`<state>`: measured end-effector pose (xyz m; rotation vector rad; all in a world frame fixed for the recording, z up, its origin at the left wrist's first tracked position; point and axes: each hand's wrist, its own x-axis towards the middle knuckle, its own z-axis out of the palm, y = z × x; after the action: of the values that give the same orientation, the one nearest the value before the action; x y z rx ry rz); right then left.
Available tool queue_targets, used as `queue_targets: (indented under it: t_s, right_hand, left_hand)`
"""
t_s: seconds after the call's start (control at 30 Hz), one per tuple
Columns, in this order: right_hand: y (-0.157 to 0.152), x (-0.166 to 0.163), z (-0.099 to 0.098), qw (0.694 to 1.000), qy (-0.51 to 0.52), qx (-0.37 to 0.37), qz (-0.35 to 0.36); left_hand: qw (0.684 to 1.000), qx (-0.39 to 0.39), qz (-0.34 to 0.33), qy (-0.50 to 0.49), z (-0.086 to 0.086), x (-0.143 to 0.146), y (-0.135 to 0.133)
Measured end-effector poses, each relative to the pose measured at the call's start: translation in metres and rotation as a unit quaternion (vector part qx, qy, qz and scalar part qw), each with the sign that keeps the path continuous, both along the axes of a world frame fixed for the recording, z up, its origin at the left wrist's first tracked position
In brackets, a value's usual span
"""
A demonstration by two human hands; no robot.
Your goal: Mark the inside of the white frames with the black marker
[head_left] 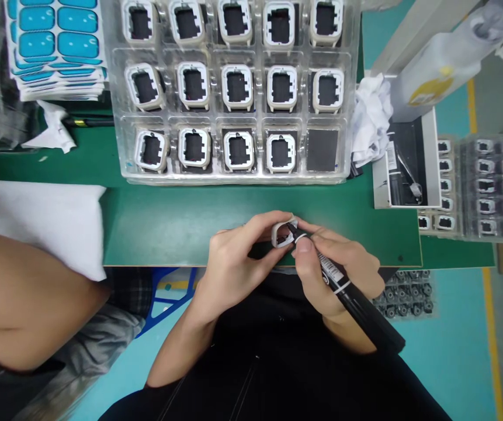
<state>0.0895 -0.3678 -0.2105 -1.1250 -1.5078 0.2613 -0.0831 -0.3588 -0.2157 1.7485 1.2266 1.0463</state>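
My left hand (240, 257) pinches a small white rounded-square plastic frame (274, 235) between thumb and fingers, just above the front edge of the green table (163, 228). In my right hand (332, 266) is a black marker pen (363, 307) with a white label, slanting down to the right. Its dark tip is at the inside of the frame; whether it touches is too small to tell. Beyond my hands lies a clear plastic tray (233, 176) holding rows of similar white frames on dark pads. The tray's front right pocket (322, 150) shows only its dark pad.
A white box (431, 169) with pens, a spray bottle (430, 76) and crumpled tissue (370, 114) stand right. Blue sticker sheets (58, 41) and a white cloth (45, 222) lie left. Another person's arm (32, 286) reaches in left. More trays (496, 234) sit far right.
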Motion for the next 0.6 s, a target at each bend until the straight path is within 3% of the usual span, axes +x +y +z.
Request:
queue_targets:
  t_s: [0.2, 0.4, 0.6]
  right_hand:
    - [0.0026, 0.0029, -0.0001, 0.999, -0.002, 0.022, 0.048]
    - [0.0011, 0.0007, -0.0014, 1.0, 0.024, 0.004, 0.014]
    - [0.0032, 0.0011, -0.0005, 0.999, 0.003, 0.026, 0.034]
  left_hand:
    - [1.0, -0.001, -0.011, -0.007, 0.0, -0.0017, 0.0016]
    - [1.0, 0.004, -0.007, -0.01, -0.0016, -0.0006, 0.0021]
    - [1.0, -0.001, -0.011, -0.019, -0.001, -0.0016, 0.0039]
